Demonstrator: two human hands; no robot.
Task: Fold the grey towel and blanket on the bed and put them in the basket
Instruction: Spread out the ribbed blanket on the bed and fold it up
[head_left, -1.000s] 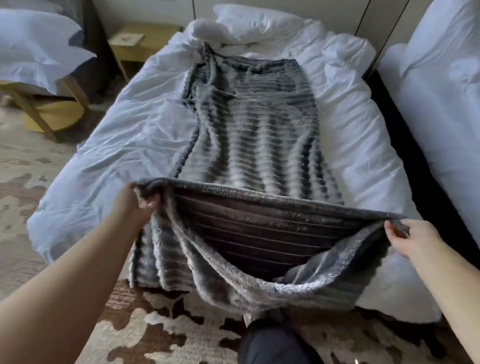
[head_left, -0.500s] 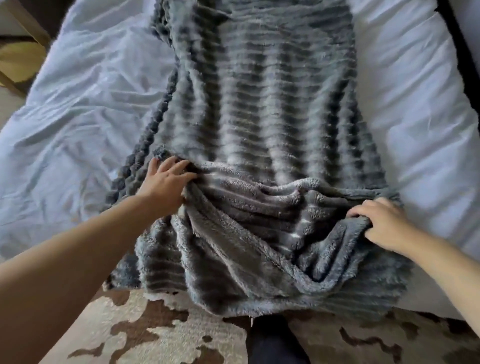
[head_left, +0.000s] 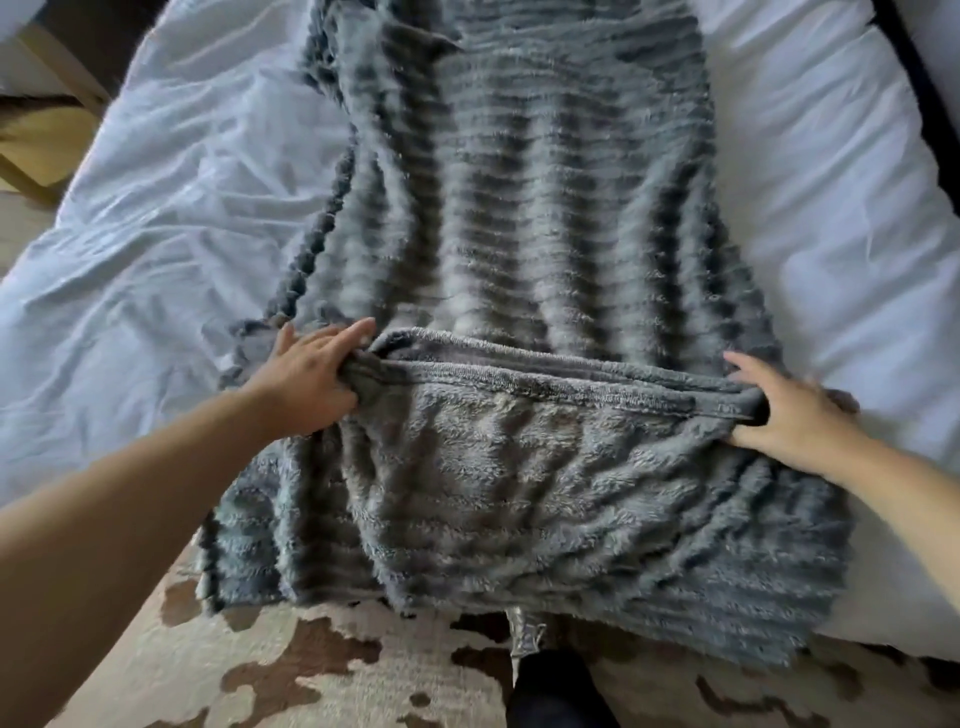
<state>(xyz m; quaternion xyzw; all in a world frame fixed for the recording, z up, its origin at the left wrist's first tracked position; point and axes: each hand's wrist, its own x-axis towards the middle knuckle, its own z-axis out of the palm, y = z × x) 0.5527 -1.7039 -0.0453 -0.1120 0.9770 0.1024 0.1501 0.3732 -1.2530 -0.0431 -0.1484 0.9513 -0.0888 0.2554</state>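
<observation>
Head cam only, so here goes: the blanket lies lengthwise down the bed, with its near end hanging off the foot over the rug. My left hand pinches the left corner of the turned-over edge, fingers stretched out flat. My right hand has the right corner, thumb tucked under. For a clean fold I'd keep that edge taut and level, then carry both corners up evenly. No basket or towel in sight.
</observation>
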